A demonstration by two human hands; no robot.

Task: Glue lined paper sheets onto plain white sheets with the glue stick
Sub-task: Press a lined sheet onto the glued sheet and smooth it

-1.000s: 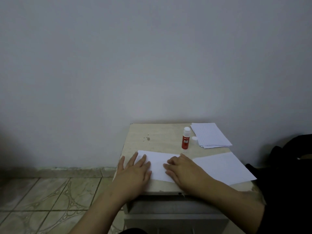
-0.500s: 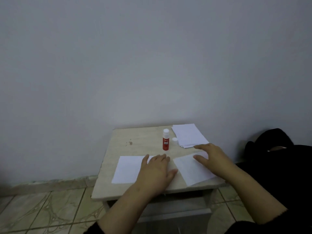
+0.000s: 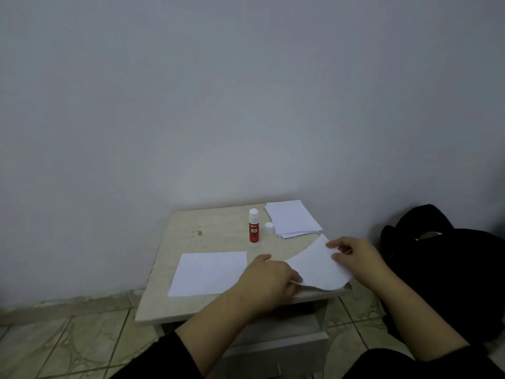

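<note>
A white sheet (image 3: 317, 265) bows upward at the table's front right. My right hand (image 3: 355, 254) pinches its far right edge, and my left hand (image 3: 269, 277) pinches its near left edge. Another plain white sheet (image 3: 207, 272) lies flat at the front left, untouched. The red glue stick (image 3: 253, 228) stands upright near the back, its white cap (image 3: 269, 227) off and resting beside it. A stack of lined sheets (image 3: 292, 218) sits at the back right corner.
The small beige table (image 3: 207, 228) stands against a plain grey wall, with a tiled floor (image 3: 68, 343) to its left. A black bag or garment (image 3: 442, 269) lies on the floor right of the table.
My right hand closed on the right sheet's edge and lifted it, so it now curves up. My left hand slid right and took its near edge. The view shifted.
</note>
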